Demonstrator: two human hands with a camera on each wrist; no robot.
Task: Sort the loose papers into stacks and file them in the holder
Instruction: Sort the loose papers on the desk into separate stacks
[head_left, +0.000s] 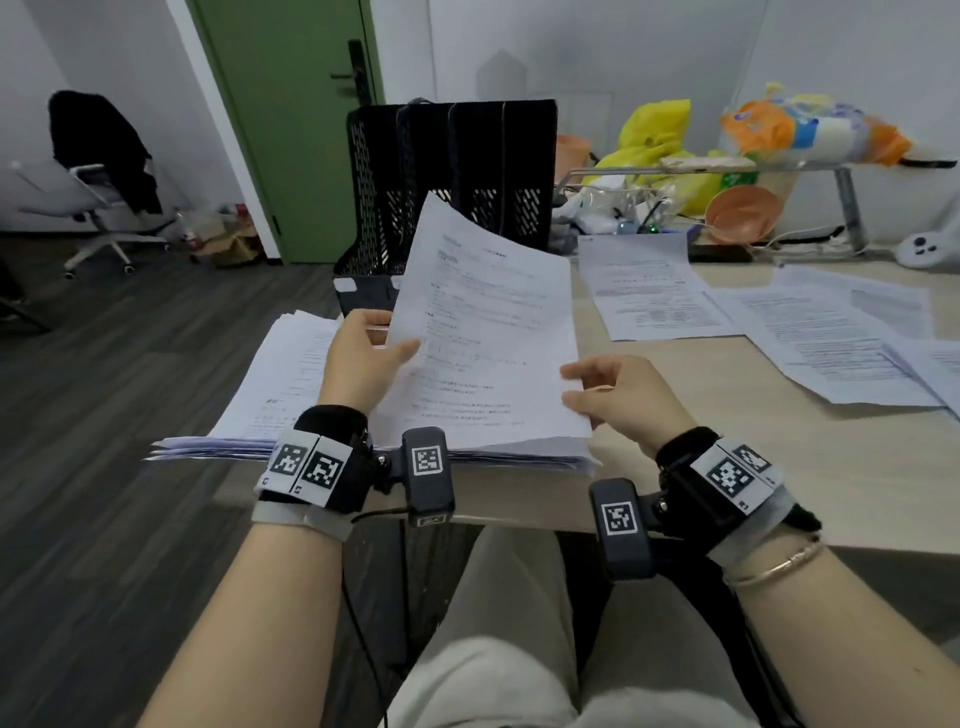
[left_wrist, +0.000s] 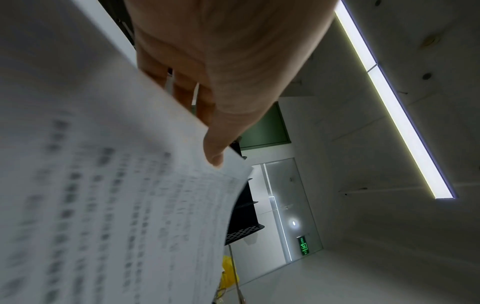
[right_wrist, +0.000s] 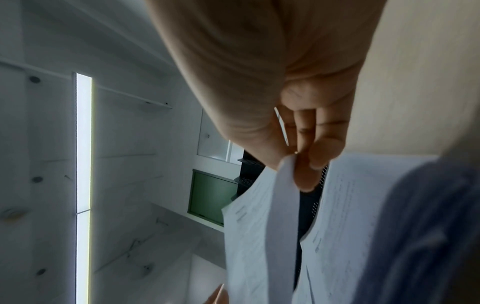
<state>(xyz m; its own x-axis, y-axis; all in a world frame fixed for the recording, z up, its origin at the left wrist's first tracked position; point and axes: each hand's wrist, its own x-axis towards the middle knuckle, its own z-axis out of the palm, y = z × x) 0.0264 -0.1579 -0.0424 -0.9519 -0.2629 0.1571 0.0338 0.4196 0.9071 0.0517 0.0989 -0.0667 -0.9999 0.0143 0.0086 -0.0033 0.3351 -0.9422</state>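
**Op:** I'm holding one thin white printed sheet of paper (head_left: 483, 332) at the centre of the head view, tilted up off the thick pile of loose white papers (head_left: 291, 384) that lies at the near edge of the pale wooden table (head_left: 753, 457). It looks feather-light and floppy; the top edge curls over.

**Spotter:** Where is the grip?

**Op:** My left hand (head_left: 358, 358) takes the sheet's left edge, thumb on the printed face and, in the left wrist view, fingers (left_wrist: 182, 90) behind it. My right hand (head_left: 623, 400) pinches the right edge; in the right wrist view, the fingertips (right_wrist: 306, 176) close on the paper.

**Spotter:** So both hands are clasped on that sheet?

**Op:** Yes, lightly, with neither hand slack. I judge that two opposite edges suit something this limp; one corner alone would let it droop or crease.

**Spotter:** And the holder?

**Op:** The black perforated upright file holder (head_left: 447, 176) stands beyond the pile, upper centre of the frame. More white printed sheets (head_left: 831, 332) lie spread at the right of the frame. Nothing looks filed yet, as far as I can tell.
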